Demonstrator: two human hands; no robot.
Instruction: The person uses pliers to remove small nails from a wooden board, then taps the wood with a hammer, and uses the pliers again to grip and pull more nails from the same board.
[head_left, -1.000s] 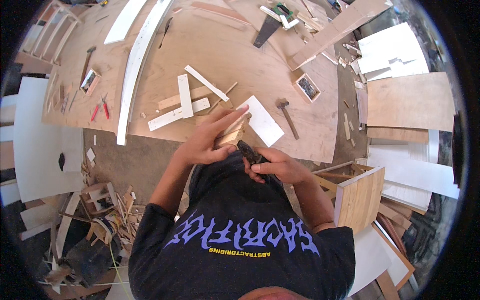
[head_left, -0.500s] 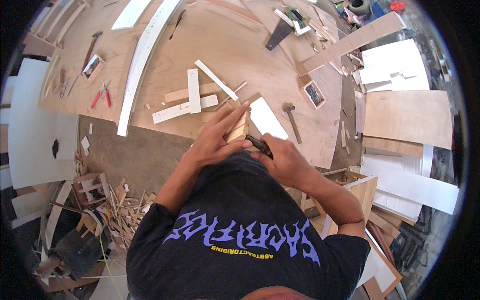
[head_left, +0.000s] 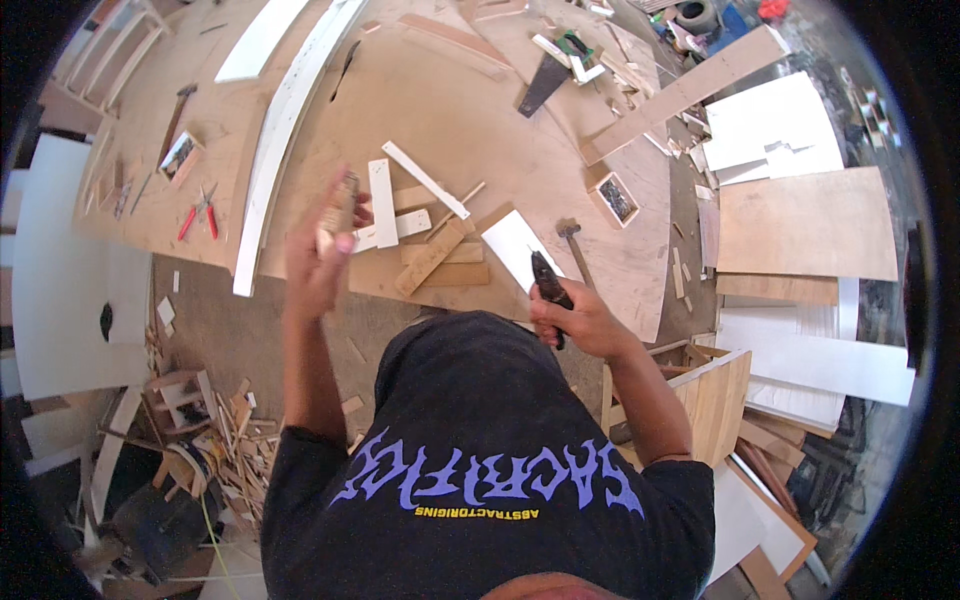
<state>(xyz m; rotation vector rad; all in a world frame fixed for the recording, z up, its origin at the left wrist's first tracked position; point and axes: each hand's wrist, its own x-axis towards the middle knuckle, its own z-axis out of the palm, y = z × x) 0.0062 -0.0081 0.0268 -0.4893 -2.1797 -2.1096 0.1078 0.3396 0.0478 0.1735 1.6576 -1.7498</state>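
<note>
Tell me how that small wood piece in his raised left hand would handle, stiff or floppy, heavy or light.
The small wood piece probably stays stiff: it stands straight above the left hand. Likely light, since a few fingers pinch it aloft. Its flat-looking sides suggest it wouldn't roll.

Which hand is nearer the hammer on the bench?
Right. The right hand, gripping dark pliers, sits just below the hammer; the left hand, holding a wood piece, is well left.

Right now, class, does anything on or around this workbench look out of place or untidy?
Yes. Wood offcuts lie heaped on the floor left of the person. On the bench, short strips lie askew near the edge. A hammer rests beside them.
</note>
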